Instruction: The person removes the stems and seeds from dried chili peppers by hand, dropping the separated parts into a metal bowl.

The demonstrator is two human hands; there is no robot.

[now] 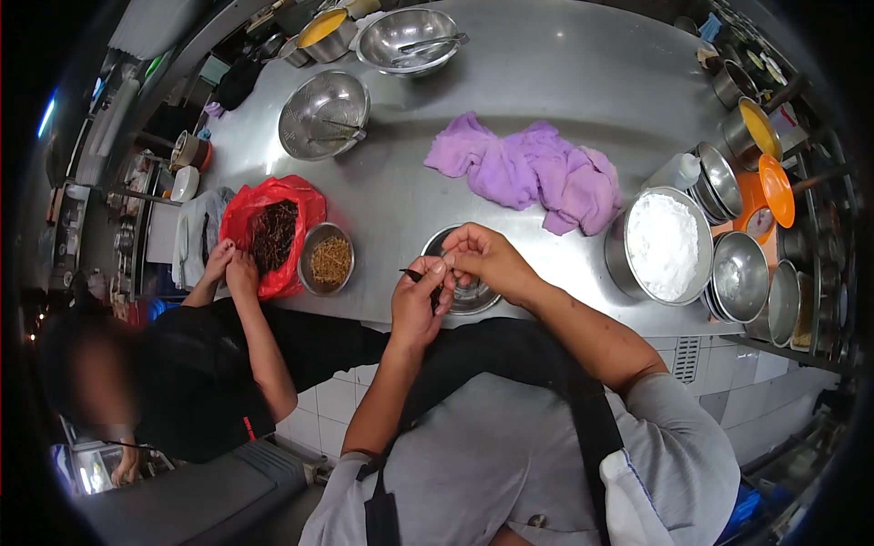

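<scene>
Since fragments might fall, the left hand (416,307) pinches a dark slender piece (411,274) over the metal bowl (476,301); the right hand (488,258) pinches close beside it, contents indiscernible.

Lighting: moderately bright at centre, dim at the margins. Desk (387,205) carries pale glare patches. Blue-white light (46,118) visible at far left. Powder (665,246) nearly washed out. Wide-lens curvature marked; corners black. Co-worker's head (96,373) blurred; central area reasonably sharp.
</scene>
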